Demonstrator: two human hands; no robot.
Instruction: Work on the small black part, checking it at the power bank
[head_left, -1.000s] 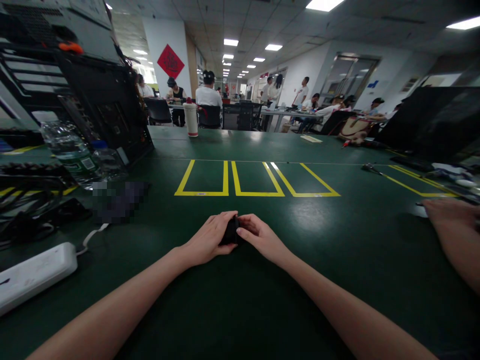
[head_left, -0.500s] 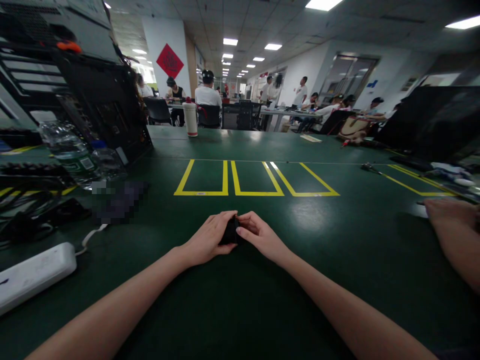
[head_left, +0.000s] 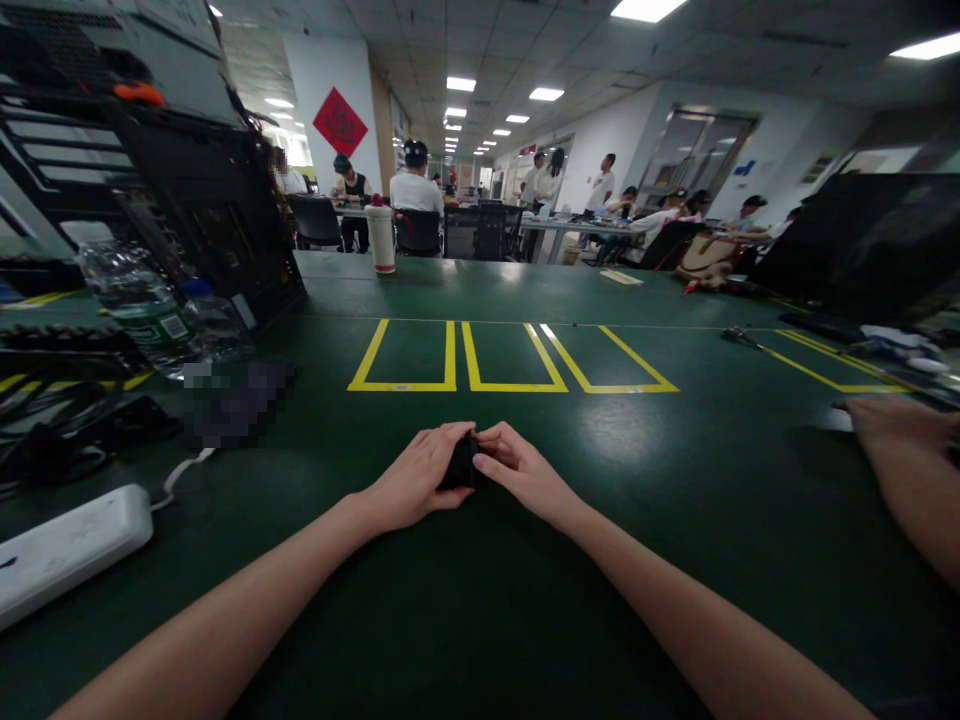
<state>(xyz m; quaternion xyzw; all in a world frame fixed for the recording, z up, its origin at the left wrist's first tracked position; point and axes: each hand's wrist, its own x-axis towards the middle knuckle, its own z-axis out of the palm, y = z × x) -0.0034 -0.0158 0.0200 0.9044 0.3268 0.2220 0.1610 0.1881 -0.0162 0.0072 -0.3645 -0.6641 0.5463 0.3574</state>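
A small black box-like object (head_left: 460,464) sits between my two hands, low in front of me at the green table (head_left: 480,600). My left hand (head_left: 418,472) is closed round its left side, thumb below and fingers over the top. On its right side, my right hand (head_left: 519,470) grips with thumb and bent fingers. Much of the object is covered by my fingers, so its exact kind does not show. Just beyond my hands, yellow tape outlines (head_left: 517,387) mark the tabletop.
A white power strip (head_left: 75,550), black cables (head_left: 52,430) and plastic bottles (head_left: 135,300) lie or stand at left, by a black computer case (head_left: 217,230). A white cup (head_left: 381,238) stands at the far edge. Another person's arm (head_left: 911,450) reaches in at right.
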